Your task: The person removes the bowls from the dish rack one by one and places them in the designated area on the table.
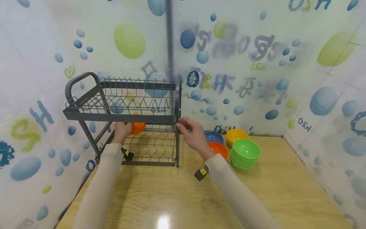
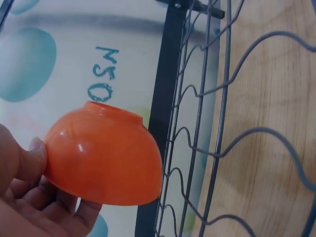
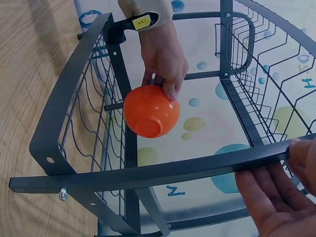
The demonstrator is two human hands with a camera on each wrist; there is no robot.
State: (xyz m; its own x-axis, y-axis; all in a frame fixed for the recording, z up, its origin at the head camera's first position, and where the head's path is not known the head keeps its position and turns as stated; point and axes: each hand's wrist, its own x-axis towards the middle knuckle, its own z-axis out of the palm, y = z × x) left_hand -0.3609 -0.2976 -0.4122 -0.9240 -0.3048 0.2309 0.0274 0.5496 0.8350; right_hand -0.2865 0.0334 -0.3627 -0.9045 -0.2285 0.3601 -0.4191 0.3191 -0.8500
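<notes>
A two-tier dark metal dish rack [image 1: 123, 117] stands on the table's left side. Between its tiers, my left hand [image 1: 122, 133] holds an orange bowl [image 1: 138, 128] by the rim, thumb on the outer side and fingers at the rim. In the left wrist view the bowl [image 2: 106, 158] is tilted, its foot ring showing, close over the lower tier's wavy wires [image 2: 217, 148]. My right hand [image 1: 195, 133] grips the rack's right upright; in the right wrist view, thumb and fingers sit on either side of that dark post [image 3: 207, 164].
Right of the rack are a blue bowl [image 1: 214, 137], an orange bowl [image 1: 219, 150], stacked yellow bowls [image 1: 236, 135] and a stack of several green bowls [image 1: 245, 156]. A patterned curtain-like wall [image 1: 246, 79] closes off the back and sides of the wooden table [image 1: 171, 197].
</notes>
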